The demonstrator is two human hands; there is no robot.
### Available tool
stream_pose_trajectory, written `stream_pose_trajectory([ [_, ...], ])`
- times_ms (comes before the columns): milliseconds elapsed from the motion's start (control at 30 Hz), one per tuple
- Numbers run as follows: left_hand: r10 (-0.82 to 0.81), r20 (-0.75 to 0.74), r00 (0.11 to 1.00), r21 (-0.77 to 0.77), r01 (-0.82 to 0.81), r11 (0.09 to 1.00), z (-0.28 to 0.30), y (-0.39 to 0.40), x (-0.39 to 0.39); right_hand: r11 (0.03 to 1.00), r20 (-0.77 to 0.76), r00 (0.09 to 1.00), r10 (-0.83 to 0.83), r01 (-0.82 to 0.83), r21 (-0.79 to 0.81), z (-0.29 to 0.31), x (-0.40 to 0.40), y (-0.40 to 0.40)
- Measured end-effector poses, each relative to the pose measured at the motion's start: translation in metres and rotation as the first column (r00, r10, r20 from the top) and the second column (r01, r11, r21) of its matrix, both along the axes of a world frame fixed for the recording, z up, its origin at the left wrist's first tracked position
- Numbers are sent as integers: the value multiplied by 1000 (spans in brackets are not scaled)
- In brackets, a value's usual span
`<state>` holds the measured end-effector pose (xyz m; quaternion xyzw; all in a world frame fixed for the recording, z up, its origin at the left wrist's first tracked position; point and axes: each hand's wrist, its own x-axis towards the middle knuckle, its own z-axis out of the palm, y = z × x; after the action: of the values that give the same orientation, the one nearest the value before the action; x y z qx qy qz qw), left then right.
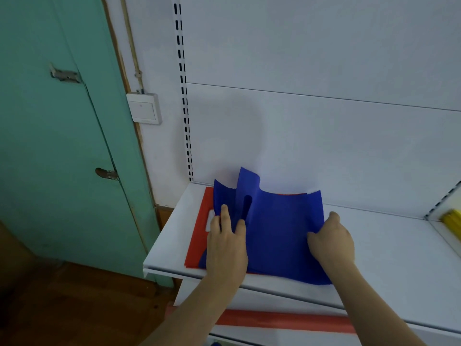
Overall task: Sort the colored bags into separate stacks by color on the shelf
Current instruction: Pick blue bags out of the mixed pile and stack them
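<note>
Both forearms reach forward over the white shelf [389,236]: the left hand [225,242] lies palm-down with fingers spread on the blue bag [279,228] near its slot handle, while the right hand [333,239] curls shut, pinching the bag's right edge. The blue bag lies rumpled, its far edge curling up, atop a flat red bag [199,236] at the shelf's left end. Something yellow [452,219], perhaps more bags, shows at the far right.

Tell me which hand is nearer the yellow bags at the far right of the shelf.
Right. The right hand grips the blue bag's right edge, on the side toward the yellow bags. The left hand rests on the blue bag's left side, farther away.
</note>
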<state>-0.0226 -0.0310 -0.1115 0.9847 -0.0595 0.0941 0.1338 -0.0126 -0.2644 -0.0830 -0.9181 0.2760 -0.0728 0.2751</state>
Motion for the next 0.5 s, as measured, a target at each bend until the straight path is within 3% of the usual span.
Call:
stream_pose_trajectory([
  [133,20,12,1000,-28,-19,999,-1,8,3,996,-22,997,77,-76,47,2,0,-13],
  [233,71,17,997,-172,-67,983,6,17,9,996,175,981,86,-89,8,10,-6,-21],
  [367,109,25,994,-423,-88,902,16,30,30,973,461,886,53,-149,174,27,-22,-24],
  [433,84,-14,996,-658,-72,749,24,35,46,957,555,832,3,-164,240,35,-30,-24],
  [500,24,-60,998,-850,-64,523,36,36,57,949,626,778,-53,-156,274,41,-38,-24],
])
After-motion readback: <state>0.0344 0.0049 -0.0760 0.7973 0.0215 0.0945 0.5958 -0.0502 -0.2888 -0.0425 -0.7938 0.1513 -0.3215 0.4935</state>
